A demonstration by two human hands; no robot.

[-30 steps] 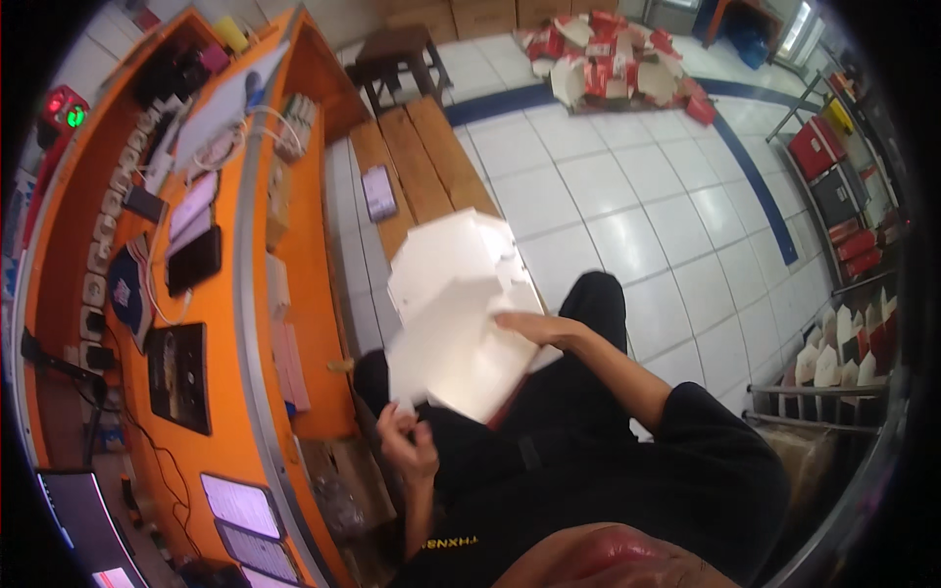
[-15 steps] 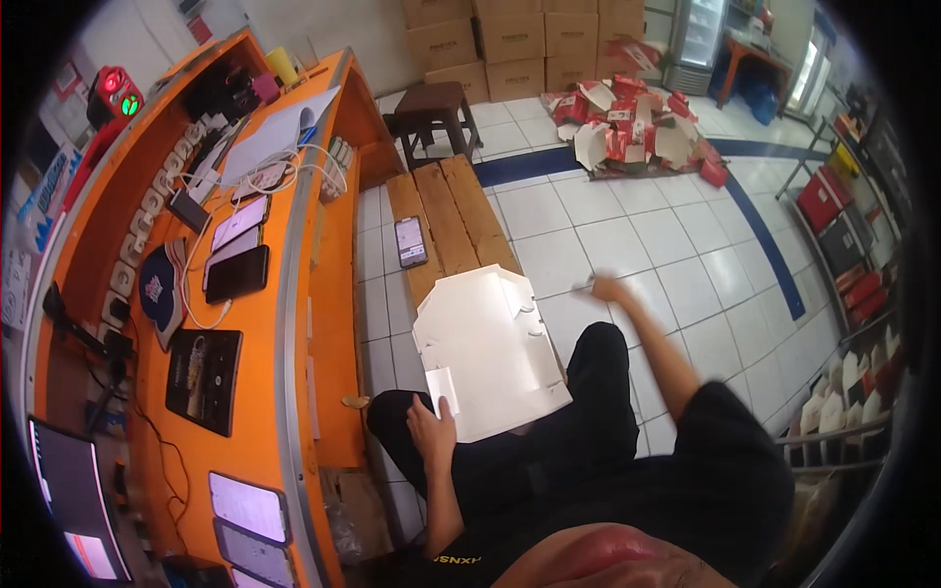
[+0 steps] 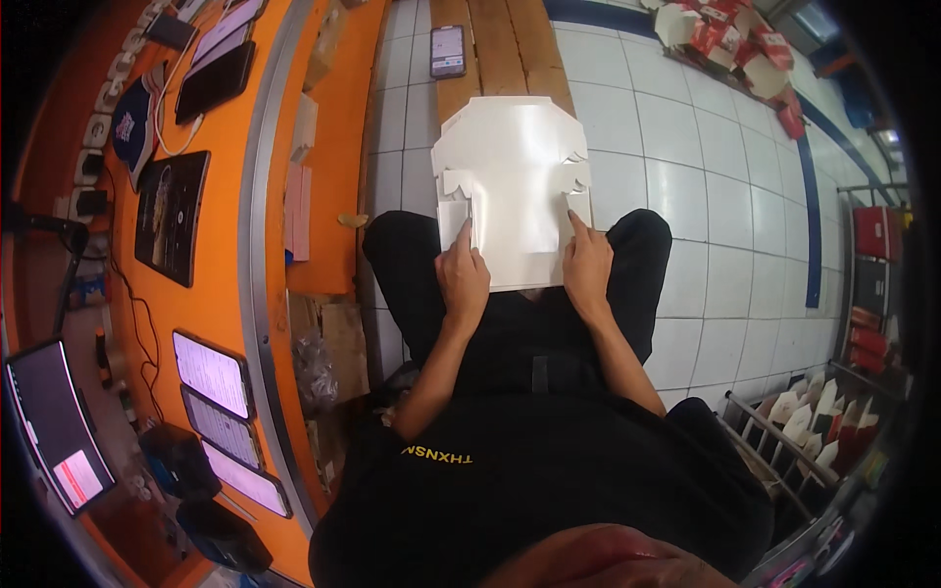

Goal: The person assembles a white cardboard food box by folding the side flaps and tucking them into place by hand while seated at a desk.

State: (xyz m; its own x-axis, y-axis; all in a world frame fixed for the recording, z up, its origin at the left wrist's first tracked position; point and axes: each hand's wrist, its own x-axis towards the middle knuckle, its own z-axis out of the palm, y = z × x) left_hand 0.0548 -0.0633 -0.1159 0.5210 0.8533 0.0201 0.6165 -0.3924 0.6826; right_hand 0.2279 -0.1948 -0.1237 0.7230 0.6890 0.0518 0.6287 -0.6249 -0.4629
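A flat white carton blank (image 3: 517, 176) with cut flaps along its sides lies partly over my lap and partly on the wooden bench (image 3: 485, 54). At its near left side my left hand (image 3: 463, 279) touches a narrow flap (image 3: 453, 220) with an outstretched index finger. My right hand (image 3: 588, 269) rests at the opposite side, its index finger pointing onto the right flap (image 3: 580, 205). Both hands have stretched fingers and grasp nothing that I can see. Farther along the bench is a phone (image 3: 448, 51) with its screen lit.
An orange counter (image 3: 221, 294) on the left carries a tablet (image 3: 172, 218), several phones (image 3: 213, 374) and a monitor (image 3: 59, 426). Red and white carton pieces (image 3: 725, 39) are heaped on the tiled floor at far right. A metal rack (image 3: 774, 461) with carton pieces stands at right.
My right hand has come in from the right onto the blank's right side. My left hand now points onto the left flap. The view has turned downward, and the blank appears straighter.
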